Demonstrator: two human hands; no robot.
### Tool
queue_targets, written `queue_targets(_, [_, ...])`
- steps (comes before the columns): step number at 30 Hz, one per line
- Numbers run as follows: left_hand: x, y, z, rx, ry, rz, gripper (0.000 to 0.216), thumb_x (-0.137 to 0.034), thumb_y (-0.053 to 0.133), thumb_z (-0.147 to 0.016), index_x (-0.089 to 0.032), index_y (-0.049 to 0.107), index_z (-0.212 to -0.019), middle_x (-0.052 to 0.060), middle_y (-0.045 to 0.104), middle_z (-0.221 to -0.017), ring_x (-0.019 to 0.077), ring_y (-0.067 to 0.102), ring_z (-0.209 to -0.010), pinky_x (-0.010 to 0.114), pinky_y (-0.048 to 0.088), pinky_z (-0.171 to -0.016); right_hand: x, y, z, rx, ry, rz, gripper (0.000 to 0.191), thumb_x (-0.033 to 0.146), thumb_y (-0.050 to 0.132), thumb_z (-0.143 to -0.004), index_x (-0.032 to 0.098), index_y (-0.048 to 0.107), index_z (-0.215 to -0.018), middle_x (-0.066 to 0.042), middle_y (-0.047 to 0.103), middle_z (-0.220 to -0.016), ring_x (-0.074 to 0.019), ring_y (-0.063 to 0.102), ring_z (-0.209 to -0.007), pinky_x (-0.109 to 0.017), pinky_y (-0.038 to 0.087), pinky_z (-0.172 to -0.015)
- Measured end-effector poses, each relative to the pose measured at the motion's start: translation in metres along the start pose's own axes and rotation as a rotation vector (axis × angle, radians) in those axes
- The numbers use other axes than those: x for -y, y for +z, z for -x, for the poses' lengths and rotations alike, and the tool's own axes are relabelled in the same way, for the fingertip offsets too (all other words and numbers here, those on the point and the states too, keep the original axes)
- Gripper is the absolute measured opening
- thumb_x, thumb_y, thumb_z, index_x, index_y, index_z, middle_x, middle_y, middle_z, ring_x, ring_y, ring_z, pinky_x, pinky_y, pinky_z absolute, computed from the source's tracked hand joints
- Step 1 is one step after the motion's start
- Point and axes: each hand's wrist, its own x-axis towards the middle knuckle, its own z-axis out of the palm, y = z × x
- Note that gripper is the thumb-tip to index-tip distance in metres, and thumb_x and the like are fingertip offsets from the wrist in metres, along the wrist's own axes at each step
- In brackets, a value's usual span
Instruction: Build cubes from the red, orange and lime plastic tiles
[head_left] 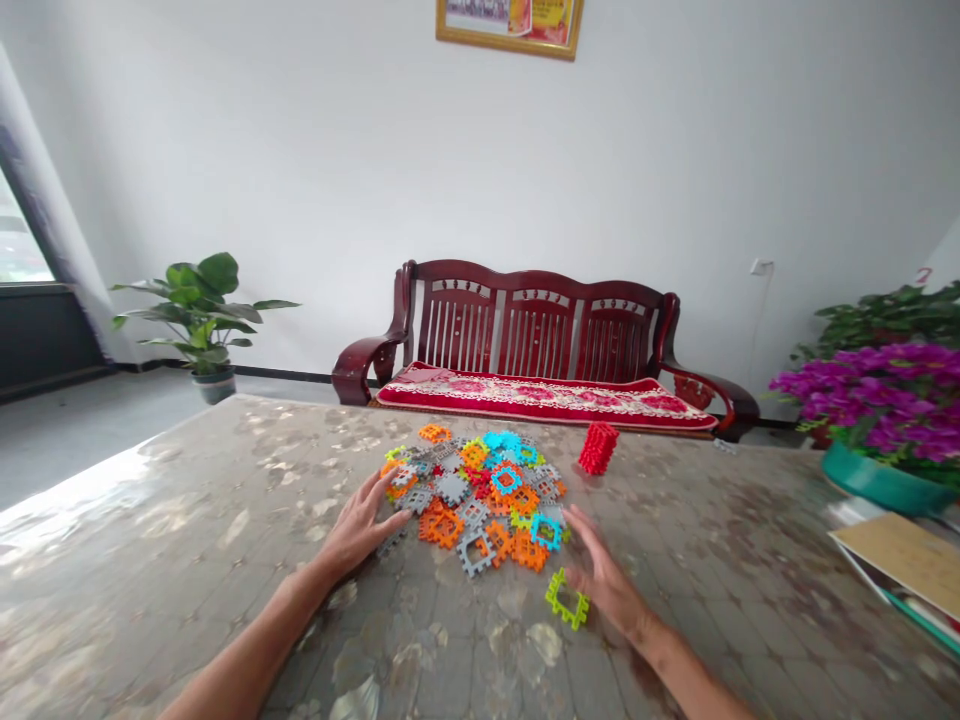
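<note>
A heap of flat plastic interlocking tiles (454,488) in grey, orange, blue, red and lime lies on the table. At the heap's left edge rests my left hand (364,522), fingers apart, with the fingertips against the outer tiles. My right hand (606,580) is at the right side of the heap, its fingers stretched out and thumb spread. A lime-green square frame tile (555,604) lies by that thumb, which overlaps its upper right edge; whether they touch I cannot tell. Behind the heap, to the right, stands a stack of red tiles (598,449).
The patterned tabletop (225,560) fills the foreground. On the right are a teal planter (885,480) with purple flowers (877,395) and a brown folder (904,560) on papers. Beyond the table stand a wooden bench (536,340) and a potted plant (206,320).
</note>
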Motion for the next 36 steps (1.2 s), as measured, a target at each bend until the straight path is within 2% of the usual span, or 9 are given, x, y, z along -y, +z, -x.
queue_targets(4, [-0.011,0.007,0.010,0.020,0.061,-0.148,0.086,-0.060,0.062,-0.077,-0.029,0.034,-0.152,0.010,0.030,-0.160,0.0311,0.027,-0.147,0.047,0.027,-0.117,0.008,0.013,0.021,0.095,-0.028,0.396,0.101,0.062,0.075,-0.065,0.030,0.034,-0.151,-0.007,0.013,-0.165,-0.0325,0.014,-0.150,-0.050,0.017,-0.120])
queue_targets(9, [-0.027,0.012,0.012,0.013,0.020,-0.260,0.087,-0.063,0.062,-0.075,-0.029,0.037,-0.151,0.015,0.032,-0.158,0.0340,0.027,-0.146,0.052,0.022,-0.117,0.015,0.023,-0.013,0.062,0.089,0.638,0.091,0.050,0.069,-0.073,0.027,0.031,-0.152,-0.008,0.011,-0.165,-0.0305,0.013,-0.150,-0.048,0.018,-0.120])
queue_targets(15, [-0.039,0.012,0.007,0.002,-0.059,-0.191,0.078,-0.058,0.063,-0.076,-0.030,0.044,-0.147,0.015,0.033,-0.158,0.0325,0.035,-0.143,0.055,0.020,-0.116,0.007,0.024,-0.061,0.031,0.096,0.623,0.085,0.043,0.066,-0.074,0.022,0.036,-0.150,-0.012,0.024,-0.161,-0.0297,0.028,-0.146,-0.045,0.025,-0.117])
queue_targets(18, [-0.042,0.008,-0.004,-0.039,-0.170,-0.052,0.059,-0.058,0.056,-0.082,-0.032,0.058,-0.135,0.011,0.043,-0.153,0.0305,0.042,-0.139,0.055,0.021,-0.116,0.001,0.023,-0.074,0.032,0.057,0.570,0.081,0.041,0.066,-0.073,0.021,0.041,-0.148,-0.012,0.032,-0.157,-0.0285,0.032,-0.144,-0.044,0.028,-0.117])
queue_targets(21, [-0.041,0.004,-0.016,-0.120,-0.280,0.165,0.050,-0.058,0.039,-0.090,-0.027,0.071,-0.113,0.007,0.065,-0.130,0.0262,0.054,-0.126,0.043,0.036,-0.109,-0.007,0.021,-0.078,0.025,0.005,0.511,0.073,0.042,0.065,-0.075,0.022,0.048,-0.143,-0.011,0.041,-0.153,-0.0285,0.038,-0.140,-0.044,0.031,-0.116])
queue_targets(24, [-0.038,0.003,-0.023,-0.211,-0.402,0.307,0.054,-0.057,0.031,-0.092,-0.024,0.070,-0.110,0.006,0.072,-0.115,0.0253,0.063,-0.112,0.037,0.046,-0.098,-0.014,0.018,-0.077,-0.042,-0.043,0.455,0.060,0.044,0.059,-0.081,0.023,0.056,-0.136,-0.010,0.047,-0.148,-0.0278,0.043,-0.136,-0.043,0.034,-0.114])
queue_targets(31, [-0.026,0.010,-0.033,-0.420,-0.376,0.305,0.047,-0.050,0.038,-0.089,-0.021,0.067,-0.112,0.010,0.067,-0.118,0.0247,0.059,-0.115,0.038,0.044,-0.101,-0.030,0.017,-0.088,-0.265,0.015,0.486,0.058,0.050,0.043,-0.091,0.017,0.053,-0.138,-0.013,0.044,-0.150,-0.0269,0.039,-0.140,-0.045,0.033,-0.115])
queue_targets(33, [-0.022,0.011,-0.036,-0.439,-0.400,0.263,0.046,-0.048,0.037,-0.090,-0.020,0.067,-0.113,0.010,0.068,-0.118,0.0250,0.058,-0.116,0.038,0.045,-0.101,-0.034,0.018,-0.093,-0.238,0.022,0.525,0.059,0.050,0.042,-0.091,0.017,0.053,-0.139,-0.013,0.045,-0.150,-0.0273,0.039,-0.140,-0.046,0.034,-0.114])
queue_targets(36, [-0.021,0.011,-0.039,-0.350,-0.408,0.163,0.046,-0.046,0.037,-0.092,-0.021,0.066,-0.116,0.011,0.068,-0.119,0.0259,0.060,-0.114,0.039,0.046,-0.099,-0.036,0.017,-0.097,-0.163,-0.025,0.573,0.050,0.048,0.044,-0.092,0.023,0.060,-0.132,-0.009,0.054,-0.143,-0.0262,0.047,-0.134,-0.046,0.035,-0.114])
